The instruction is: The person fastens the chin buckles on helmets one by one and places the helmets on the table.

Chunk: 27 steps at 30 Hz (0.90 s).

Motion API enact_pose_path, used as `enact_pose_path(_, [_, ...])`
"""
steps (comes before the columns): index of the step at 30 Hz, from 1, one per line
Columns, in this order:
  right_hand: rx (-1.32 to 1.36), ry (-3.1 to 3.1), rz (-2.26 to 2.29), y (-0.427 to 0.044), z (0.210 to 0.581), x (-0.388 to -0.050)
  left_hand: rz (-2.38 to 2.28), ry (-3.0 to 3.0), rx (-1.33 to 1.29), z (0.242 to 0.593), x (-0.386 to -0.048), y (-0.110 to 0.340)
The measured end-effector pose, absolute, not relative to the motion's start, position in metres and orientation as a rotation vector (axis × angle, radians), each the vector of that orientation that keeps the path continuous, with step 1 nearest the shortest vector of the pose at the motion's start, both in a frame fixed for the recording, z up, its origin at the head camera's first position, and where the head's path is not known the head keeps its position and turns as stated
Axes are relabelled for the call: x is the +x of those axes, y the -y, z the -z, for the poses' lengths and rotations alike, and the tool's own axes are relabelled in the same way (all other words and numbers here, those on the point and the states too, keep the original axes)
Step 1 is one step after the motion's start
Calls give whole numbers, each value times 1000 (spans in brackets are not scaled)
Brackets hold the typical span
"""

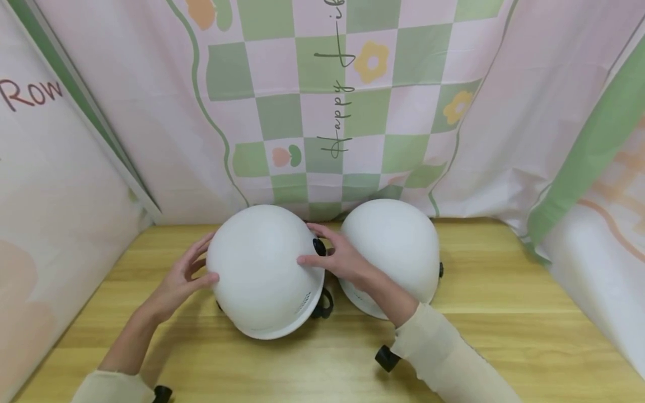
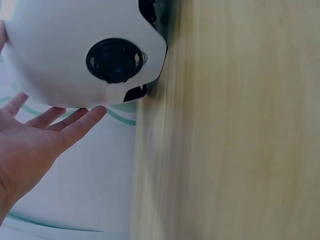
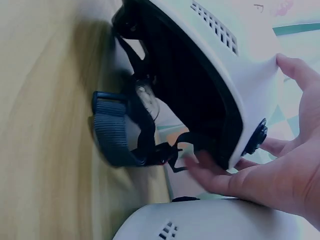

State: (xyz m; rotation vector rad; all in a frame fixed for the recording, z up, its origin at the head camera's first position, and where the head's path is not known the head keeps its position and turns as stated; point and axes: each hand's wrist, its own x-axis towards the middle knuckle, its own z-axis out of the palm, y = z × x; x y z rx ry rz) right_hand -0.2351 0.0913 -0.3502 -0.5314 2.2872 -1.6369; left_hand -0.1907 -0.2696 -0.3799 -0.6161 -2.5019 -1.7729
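Observation:
A white helmet stands tilted over the table between my two hands. My left hand touches its left side with spread, fairly straight fingers and the thumb. In the left wrist view, a round black fitting shows on the shell above the fingertips. My right hand grips the other side, its thumb on the shell and its fingers round the lower rim by a black knob. The right wrist view shows the dark inside and a black chin strap hanging down.
A second white helmet sits on the wooden table just to the right, behind my right wrist. Patterned curtain cloth hangs along the table's back edge, with more cloth at both sides.

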Motion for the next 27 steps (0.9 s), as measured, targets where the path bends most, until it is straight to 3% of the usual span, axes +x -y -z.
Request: enact_pose_path(27, [-381, -1841, 1985, -69, 377, -223, 1681, 2542, -584, 377, -190, 273])
